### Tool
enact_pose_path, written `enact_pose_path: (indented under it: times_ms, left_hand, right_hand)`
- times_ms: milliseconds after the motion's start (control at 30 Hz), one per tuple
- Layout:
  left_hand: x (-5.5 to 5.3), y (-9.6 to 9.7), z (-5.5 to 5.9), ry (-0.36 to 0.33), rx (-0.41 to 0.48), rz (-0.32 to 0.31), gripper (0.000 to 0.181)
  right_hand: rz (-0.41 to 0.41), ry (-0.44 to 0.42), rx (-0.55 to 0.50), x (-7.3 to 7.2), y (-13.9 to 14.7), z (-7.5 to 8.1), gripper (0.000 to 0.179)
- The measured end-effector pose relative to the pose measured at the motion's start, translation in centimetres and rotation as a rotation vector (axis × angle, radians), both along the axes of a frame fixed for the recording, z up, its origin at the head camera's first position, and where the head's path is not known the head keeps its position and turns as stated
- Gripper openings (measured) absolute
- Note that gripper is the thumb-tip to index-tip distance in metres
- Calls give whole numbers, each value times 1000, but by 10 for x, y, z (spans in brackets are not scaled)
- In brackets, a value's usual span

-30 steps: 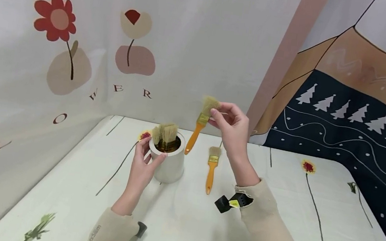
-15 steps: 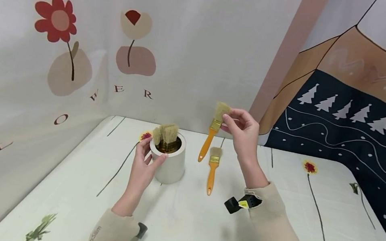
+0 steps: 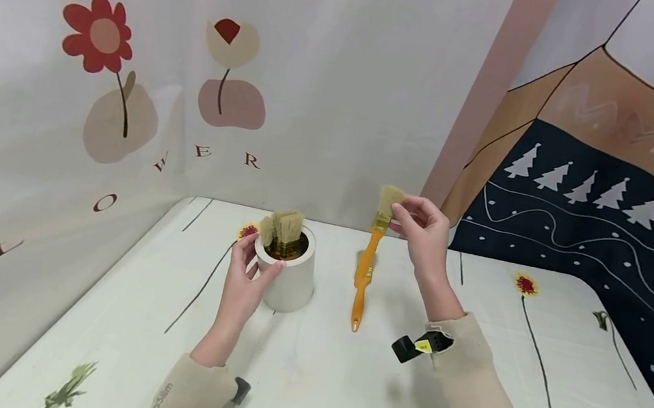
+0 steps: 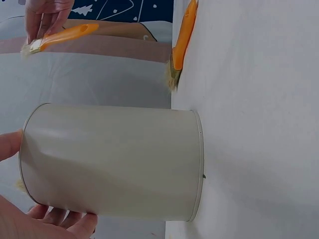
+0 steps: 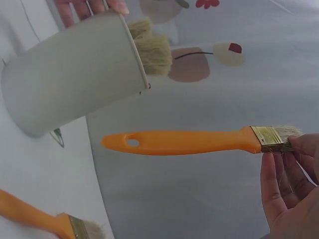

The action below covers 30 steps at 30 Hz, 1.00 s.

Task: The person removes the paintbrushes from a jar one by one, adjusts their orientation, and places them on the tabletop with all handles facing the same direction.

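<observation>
My left hand holds the upper left side of a white can, thumb at its rim and fingers round its side. Several paintbrushes stand bristles up in the can. Raised to the right of it, my right hand pinches a paintbrush by its bristle end, its orange handle pointing down and to the left. Another orange-handled paintbrush lies on the table; in the head view the raised handle partly covers it. That lying brush also shows in the left wrist view, beyond the can.
A white cloth with printed flowers covers the table. Behind it hangs a pale printed curtain, with a dark tree-patterned cloth at the right. A black wrist camera sits at the right sleeve.
My right hand has moved right and slightly down with the paintbrush, away from the can and over the lying brush. The left hand and the can have stayed in place.
</observation>
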<state>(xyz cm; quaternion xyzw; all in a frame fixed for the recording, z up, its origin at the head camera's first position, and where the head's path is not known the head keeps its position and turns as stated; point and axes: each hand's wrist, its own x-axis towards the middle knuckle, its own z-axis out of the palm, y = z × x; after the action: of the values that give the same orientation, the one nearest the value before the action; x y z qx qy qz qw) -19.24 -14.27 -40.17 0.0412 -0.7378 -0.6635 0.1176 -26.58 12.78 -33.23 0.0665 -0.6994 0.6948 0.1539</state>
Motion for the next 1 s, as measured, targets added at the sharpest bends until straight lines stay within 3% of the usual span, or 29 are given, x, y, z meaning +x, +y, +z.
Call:
enact_pose_path:
  times_ms: [300, 1000]
  left_hand:
    - [0, 1, 3, 3, 4, 1, 77]
    - [1, 0, -1, 0, -10, 12, 74]
  right_hand:
    - [-19, -81, 23, -9, 12, -13, 33]
    - [-26, -367, 131, -30, 30, -62, 35]
